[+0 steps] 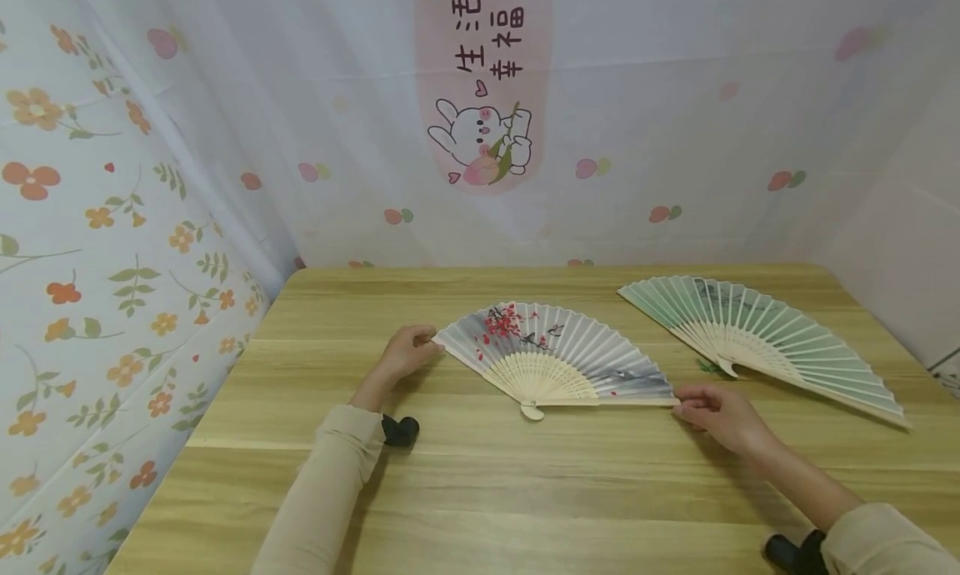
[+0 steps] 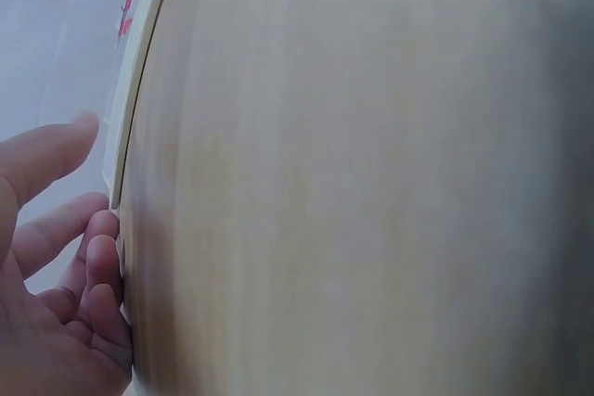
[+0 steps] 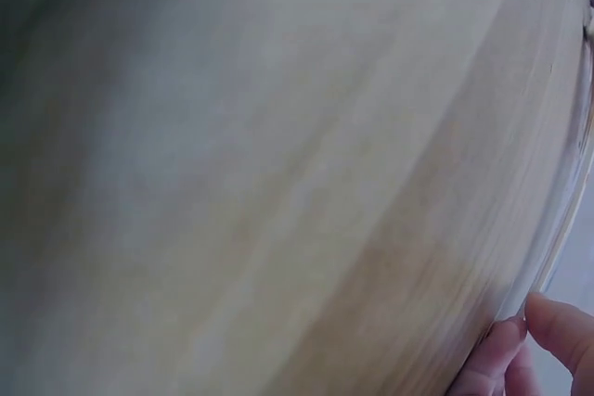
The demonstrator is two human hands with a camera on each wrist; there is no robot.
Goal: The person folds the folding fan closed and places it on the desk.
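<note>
A folding fan (image 1: 558, 358), spread wide, lies on the table with red blossoms and grey-blue shading on its white leaf. At its left tip is my left hand (image 1: 408, 350). In the left wrist view the left thumb (image 2: 56, 155) stands apart from the fan's outer rib (image 2: 139, 81), while a fingertip is right at the rib's end. My right hand (image 1: 720, 417) pinches the fan's right tip between thumb and fingers. The right wrist view catches the right thumb (image 3: 561, 326) against that edge, with much of the hand out of frame.
A second spread fan, pale green (image 1: 795, 342), lies at the right of the wooden table (image 1: 525, 500), behind my right hand. A small green piece (image 1: 707, 366) sits by its pivot. Printed curtains (image 1: 637, 125) hang behind and on the left. Black wrist mounts (image 1: 401, 431) stick out from the sleeves.
</note>
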